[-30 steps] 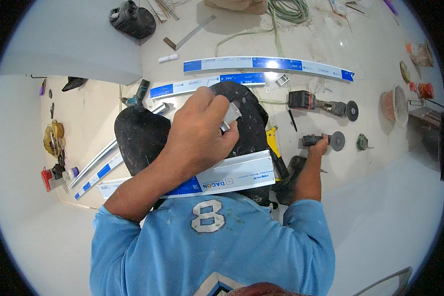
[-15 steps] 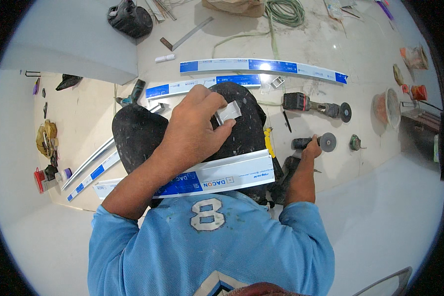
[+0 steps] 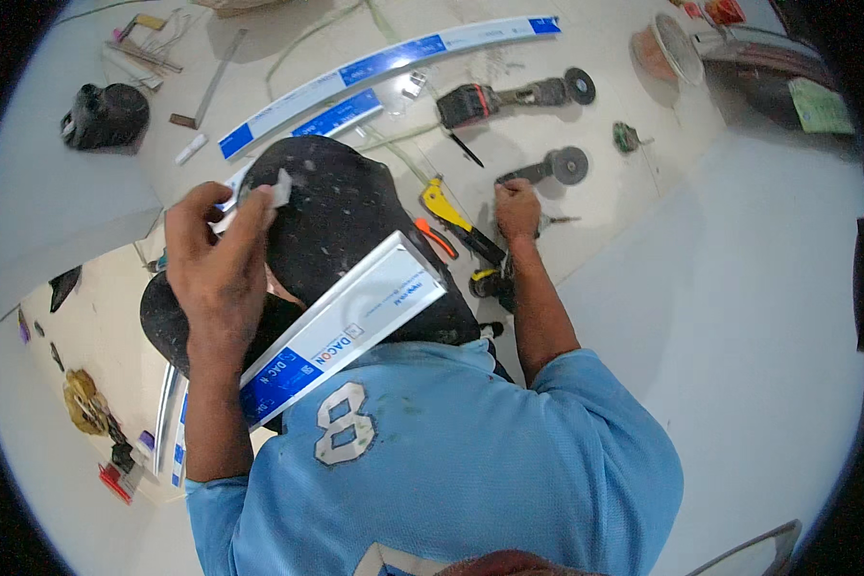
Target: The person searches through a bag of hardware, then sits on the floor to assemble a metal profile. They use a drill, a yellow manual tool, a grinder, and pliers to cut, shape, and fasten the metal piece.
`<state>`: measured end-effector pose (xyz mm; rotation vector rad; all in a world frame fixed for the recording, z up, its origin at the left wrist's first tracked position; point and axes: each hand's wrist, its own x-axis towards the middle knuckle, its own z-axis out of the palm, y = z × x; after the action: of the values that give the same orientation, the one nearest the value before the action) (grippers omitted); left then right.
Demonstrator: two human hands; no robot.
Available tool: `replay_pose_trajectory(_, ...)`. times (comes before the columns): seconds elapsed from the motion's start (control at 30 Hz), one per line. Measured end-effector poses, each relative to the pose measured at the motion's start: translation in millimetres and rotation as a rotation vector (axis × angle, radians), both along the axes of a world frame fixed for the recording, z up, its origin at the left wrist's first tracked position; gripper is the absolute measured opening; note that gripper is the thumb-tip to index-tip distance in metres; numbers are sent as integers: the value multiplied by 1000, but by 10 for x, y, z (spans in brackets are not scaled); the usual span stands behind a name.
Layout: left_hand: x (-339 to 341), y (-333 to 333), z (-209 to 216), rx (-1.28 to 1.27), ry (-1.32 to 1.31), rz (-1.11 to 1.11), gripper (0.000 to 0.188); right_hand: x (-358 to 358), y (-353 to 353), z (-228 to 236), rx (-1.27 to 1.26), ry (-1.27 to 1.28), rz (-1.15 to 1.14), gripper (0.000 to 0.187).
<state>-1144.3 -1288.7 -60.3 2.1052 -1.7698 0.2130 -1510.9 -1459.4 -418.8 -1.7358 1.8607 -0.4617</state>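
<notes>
My left hand point(image 3: 219, 254) is closed, pinching a small pale offcut point(image 3: 281, 189) of metal profile between thumb and fingers above my thigh. Under that forearm a long white profile point(image 3: 384, 298) with blue-and-white film lies slanted across my lap. My right hand point(image 3: 517, 208) is out to the right, low over the floor, its fingers closed around the rear end of an angle grinder point(image 3: 545, 171) with a grey disc. Close to that arm lie a yellow-and-black hand riveter point(image 3: 444, 206), orange-handled pliers point(image 3: 437, 238) and a yellow-and-black power tool point(image 3: 490, 281), partly hidden.
Beyond my knees lie two film-covered profiles point(image 3: 391, 67) and a second, cordless grinder point(image 3: 509, 101) with a dark disc. A black pen point(image 3: 466, 149) is near it. Far left are a try square point(image 3: 211, 86) and a black container point(image 3: 106, 115). A bucket point(image 3: 664, 53) stands far right.
The whole view has turned, so the floor things sit higher and the lap profile slants more. My left hand has moved left with the offcut. My right hand stays at the grinder.
</notes>
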Motion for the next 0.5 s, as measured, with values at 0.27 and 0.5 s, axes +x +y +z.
replay_pose_trajectory(0.27, 241, 50, -166, 8, 103, -34, 23, 268, 972, 220, -7, 236, 387, 44)
replay_pose_trajectory(0.5, 371, 124, -210, 14, 203, -2, 14, -150, 984, 51, -160, 446, -62, 60)
